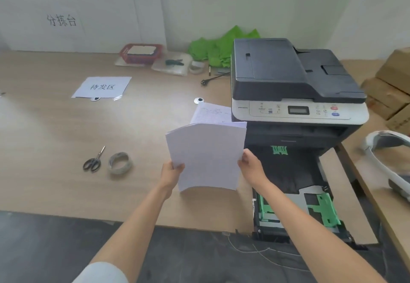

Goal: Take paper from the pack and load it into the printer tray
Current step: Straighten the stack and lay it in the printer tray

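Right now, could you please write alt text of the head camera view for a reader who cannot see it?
Two bare hands, left hand and right hand, hold a stack of white paper sheets upright above a light wooden table. To the right, a grey and black printer has its black paper tray with green guides pulled out. Black scissors lie at left.

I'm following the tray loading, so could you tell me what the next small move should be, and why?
Probably swing the paper stack right and lower it over the tray. Both hands, left and right, hold it upright above the table, and the tray stands pulled out and without paper.
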Action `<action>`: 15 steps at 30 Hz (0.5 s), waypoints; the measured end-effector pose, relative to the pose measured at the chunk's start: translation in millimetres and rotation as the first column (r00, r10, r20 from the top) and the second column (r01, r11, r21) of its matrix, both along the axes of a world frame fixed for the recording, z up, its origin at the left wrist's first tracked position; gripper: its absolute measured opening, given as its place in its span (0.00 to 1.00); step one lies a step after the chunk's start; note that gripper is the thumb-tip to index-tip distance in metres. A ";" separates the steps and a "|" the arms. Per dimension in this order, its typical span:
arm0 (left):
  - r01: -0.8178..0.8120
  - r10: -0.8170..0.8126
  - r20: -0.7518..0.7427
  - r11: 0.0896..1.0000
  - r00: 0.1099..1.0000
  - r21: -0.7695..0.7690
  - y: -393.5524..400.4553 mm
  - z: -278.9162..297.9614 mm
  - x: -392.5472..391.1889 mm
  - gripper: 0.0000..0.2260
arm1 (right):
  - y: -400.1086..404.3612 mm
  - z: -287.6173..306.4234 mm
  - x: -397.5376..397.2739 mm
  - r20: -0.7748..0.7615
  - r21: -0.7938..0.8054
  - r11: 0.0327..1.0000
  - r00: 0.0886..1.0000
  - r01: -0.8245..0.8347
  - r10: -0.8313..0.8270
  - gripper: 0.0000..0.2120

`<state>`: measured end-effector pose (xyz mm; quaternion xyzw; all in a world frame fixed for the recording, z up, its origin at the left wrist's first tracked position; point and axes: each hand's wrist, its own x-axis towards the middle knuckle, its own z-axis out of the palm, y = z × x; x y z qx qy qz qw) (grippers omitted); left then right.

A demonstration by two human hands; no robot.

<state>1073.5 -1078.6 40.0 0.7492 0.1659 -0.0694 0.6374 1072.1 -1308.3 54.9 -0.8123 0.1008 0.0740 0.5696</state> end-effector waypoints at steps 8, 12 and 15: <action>-0.028 0.027 -0.033 0.999 0.999 -0.037 -2.5 -17.0 4.9 0.12 | 6.2 -17.1 6.6 0.109 -0.112 0.993 0.994 0.037 -0.024 0.10; -0.002 0.000 -0.034 0.999 0.999 -0.039 -0.2 -22.4 11.9 0.12 | 9.1 -27.1 6.0 0.118 -0.111 0.992 0.992 0.062 -0.049 0.10; 0.018 -0.022 -0.076 0.999 0.997 -0.051 0.5 -31.4 11.3 0.12 | 9.7 -37.2 2.8 0.100 -0.118 0.993 0.995 0.025 -0.013 0.10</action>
